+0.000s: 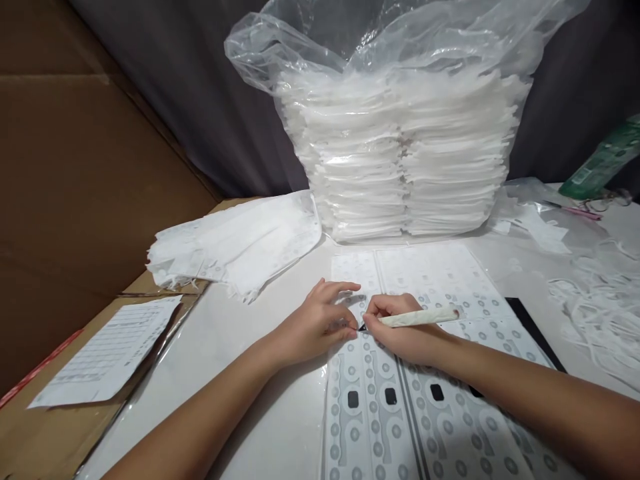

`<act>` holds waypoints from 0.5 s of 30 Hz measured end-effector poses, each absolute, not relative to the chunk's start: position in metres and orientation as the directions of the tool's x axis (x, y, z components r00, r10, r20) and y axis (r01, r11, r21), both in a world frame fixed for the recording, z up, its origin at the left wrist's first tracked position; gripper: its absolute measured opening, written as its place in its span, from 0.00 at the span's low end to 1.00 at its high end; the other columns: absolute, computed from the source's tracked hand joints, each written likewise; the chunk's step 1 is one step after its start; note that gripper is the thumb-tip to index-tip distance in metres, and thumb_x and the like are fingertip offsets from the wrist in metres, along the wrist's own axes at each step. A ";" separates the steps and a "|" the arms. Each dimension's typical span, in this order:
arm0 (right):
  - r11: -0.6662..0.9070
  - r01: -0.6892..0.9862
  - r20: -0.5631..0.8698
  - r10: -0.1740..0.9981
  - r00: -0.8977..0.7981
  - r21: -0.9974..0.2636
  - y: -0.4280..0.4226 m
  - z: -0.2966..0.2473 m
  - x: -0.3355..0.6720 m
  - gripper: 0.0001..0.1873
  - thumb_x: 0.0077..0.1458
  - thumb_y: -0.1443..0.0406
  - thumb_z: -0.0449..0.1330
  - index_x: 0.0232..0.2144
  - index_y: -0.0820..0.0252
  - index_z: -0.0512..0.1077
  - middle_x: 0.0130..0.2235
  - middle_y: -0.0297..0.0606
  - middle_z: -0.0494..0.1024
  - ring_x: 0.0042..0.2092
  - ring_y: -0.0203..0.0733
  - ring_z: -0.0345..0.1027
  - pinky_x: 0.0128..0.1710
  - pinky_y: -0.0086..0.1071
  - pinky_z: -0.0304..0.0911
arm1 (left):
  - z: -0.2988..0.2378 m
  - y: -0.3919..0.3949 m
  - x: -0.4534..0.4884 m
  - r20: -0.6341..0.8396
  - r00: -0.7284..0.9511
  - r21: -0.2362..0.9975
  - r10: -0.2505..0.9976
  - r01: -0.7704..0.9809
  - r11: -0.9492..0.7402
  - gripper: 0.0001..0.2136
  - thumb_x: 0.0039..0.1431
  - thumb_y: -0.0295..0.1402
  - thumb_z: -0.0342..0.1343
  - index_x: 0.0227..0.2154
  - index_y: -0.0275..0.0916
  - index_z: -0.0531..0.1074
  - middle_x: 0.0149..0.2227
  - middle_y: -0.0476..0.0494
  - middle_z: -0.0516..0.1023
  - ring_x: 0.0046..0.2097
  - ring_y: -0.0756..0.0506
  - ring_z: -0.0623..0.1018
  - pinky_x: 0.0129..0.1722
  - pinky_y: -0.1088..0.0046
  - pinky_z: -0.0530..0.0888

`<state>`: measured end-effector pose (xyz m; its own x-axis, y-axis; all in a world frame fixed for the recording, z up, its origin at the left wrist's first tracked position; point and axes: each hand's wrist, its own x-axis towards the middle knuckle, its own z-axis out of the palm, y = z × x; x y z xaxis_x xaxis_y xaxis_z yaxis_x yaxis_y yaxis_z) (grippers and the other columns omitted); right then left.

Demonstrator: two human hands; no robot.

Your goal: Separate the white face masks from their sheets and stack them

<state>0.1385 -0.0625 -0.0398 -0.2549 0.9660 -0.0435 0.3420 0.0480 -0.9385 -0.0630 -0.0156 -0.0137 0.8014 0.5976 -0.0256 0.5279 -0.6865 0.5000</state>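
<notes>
One pale tabletop (215,340) spread across the lower and middle frame in front of you, with a dark curtain (220,100) across the top and a brown cardboard panel (75,187) along the left edge. A clear plastic bag (450,40) stood at upper centre, around two columns of stacked white pieces (350,167).

Your printed sheets (350,440), patterned with grey rings, lay flat on the table from the centre down to the bottom edge, under both your hands. A loose pile of white sheets (240,243) rested left of centre, its right end near the bag. Tangled white strips (600,313) covered the right side, and a paper with printed lines (107,353) lay at lower left. A green bottle (603,160) leaned at upper right.

Your right hand (407,333), just right of centre, was closed in a writing grip. Your left hand (325,317) sat just beside it, half curled, forefinger extended, thumb near the point; whether it pinched anything, you could not tell from this angle. Your right fingers held a white-handled tool (420,318), tilted, its dark tip directed left between the hands. Small black squares (390,396) marked the sheets below.
</notes>
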 end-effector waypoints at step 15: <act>0.163 0.343 0.044 0.943 -0.330 -0.925 -0.068 -0.042 0.139 0.11 0.56 0.66 0.50 0.22 0.57 0.62 0.20 0.29 0.63 0.20 0.30 0.52 0.17 0.27 0.45 | -0.006 -0.026 -0.056 -0.005 0.873 0.349 0.487 0.458 -0.818 0.06 0.56 0.21 0.46 0.31 0.37 0.65 0.46 0.38 0.69 0.47 0.42 0.69 0.51 0.55 0.67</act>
<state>0.1389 -0.0679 -0.0419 -0.3297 0.9430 0.0443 0.3429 0.1633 -0.9251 -0.0561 -0.0264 -0.0058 0.8734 0.4870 -0.0051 0.4579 -0.8176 0.3490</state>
